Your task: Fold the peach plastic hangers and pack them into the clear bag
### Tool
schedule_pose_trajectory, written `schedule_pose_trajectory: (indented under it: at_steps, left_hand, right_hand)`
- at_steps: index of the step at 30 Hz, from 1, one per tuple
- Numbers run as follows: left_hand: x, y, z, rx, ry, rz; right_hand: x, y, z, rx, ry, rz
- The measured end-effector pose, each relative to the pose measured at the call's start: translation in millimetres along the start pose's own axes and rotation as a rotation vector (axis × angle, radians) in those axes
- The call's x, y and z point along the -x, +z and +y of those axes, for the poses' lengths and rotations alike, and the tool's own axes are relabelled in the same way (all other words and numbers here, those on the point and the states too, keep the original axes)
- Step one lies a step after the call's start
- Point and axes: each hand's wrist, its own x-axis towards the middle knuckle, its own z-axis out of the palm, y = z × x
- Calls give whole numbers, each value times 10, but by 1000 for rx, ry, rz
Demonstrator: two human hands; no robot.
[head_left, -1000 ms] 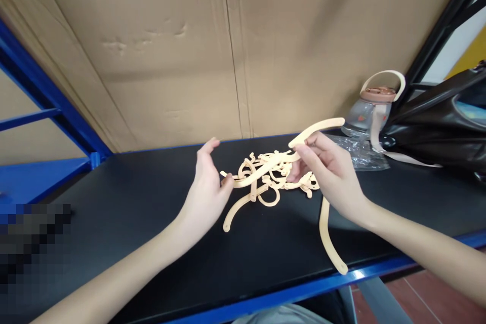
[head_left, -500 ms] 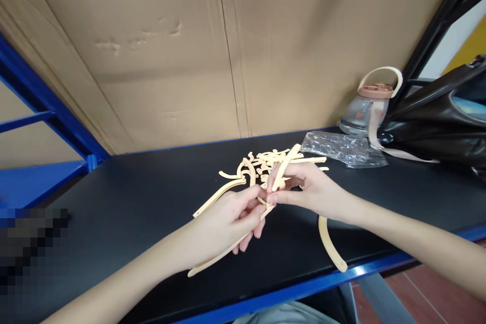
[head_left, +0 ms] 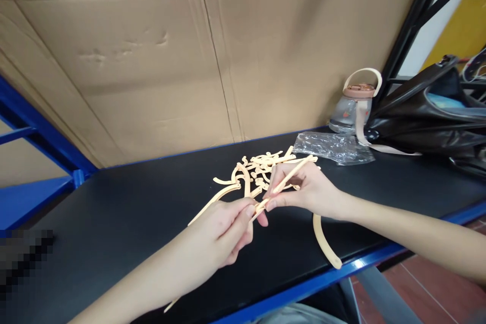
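Thin pale wooden strips are pinched between my two hands, which meet at the fingertips above the black tabletop. My left hand (head_left: 228, 228) grips a narrow strip; its far end shows beneath my left forearm. In my right hand (head_left: 299, 187) is a straight-looking pale strip (head_left: 294, 173), slanting up and to the right. The small joint between the fingertips is partly hidden. Behind the hands lies a loose pile of small pale wooden pieces (head_left: 261, 162). One curved strip (head_left: 216, 200) lies left of it, and another curved strip (head_left: 325, 243) lies near the front edge.
A crumpled clear plastic bag (head_left: 334, 148) lies at the back right, before a clear bottle (head_left: 349, 111) with a strap. A black bag (head_left: 421, 121) sits at the far right. Cardboard (head_left: 152, 61) stands behind the black table (head_left: 125, 212), which has a blue front edge.
The view has shifted a little to the right. My left hand has turned, its fingers closer around the strip, and the strip in my right hand has tilted lower toward the right.
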Motion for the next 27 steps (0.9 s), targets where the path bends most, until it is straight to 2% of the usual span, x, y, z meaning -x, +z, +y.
schedule_pose_trajectory:
  at_steps: [4, 9, 12, 15, 19, 23, 24, 25, 27]
  left_hand:
    - [50, -17, -7, 45, -29, -66]
    - [64, 26, -37, 4, 30, 11]
    - [26, 77, -33, 56, 48, 74]
    - [-14, 150, -29, 234, 43, 104]
    - [2, 286, -49, 427, 16, 83]
    - [30, 326, -75, 590, -84, 13]
    - [18, 297, -80, 613, -90, 28]
    - [-6, 250, -86, 609, -74, 78]
    - [-91, 120, -109, 505, 12, 249]
  right_hand:
    - [38, 37, 0, 13, -93, 33]
    - [48, 57, 4, 75, -159, 89]
    - [5, 79, 3, -84, -28, 112]
    - [-28, 107, 23, -304, 114, 95]
    - [-17, 94, 38, -348, 102, 33]
    - [-29, -121, -47, -326, -14, -72]
    - [-47, -211, -70, -311, -7, -143]
    - [-70, -306, -82, -291, 2, -185]
    - [-130, -480, -50, -186, 91, -137]
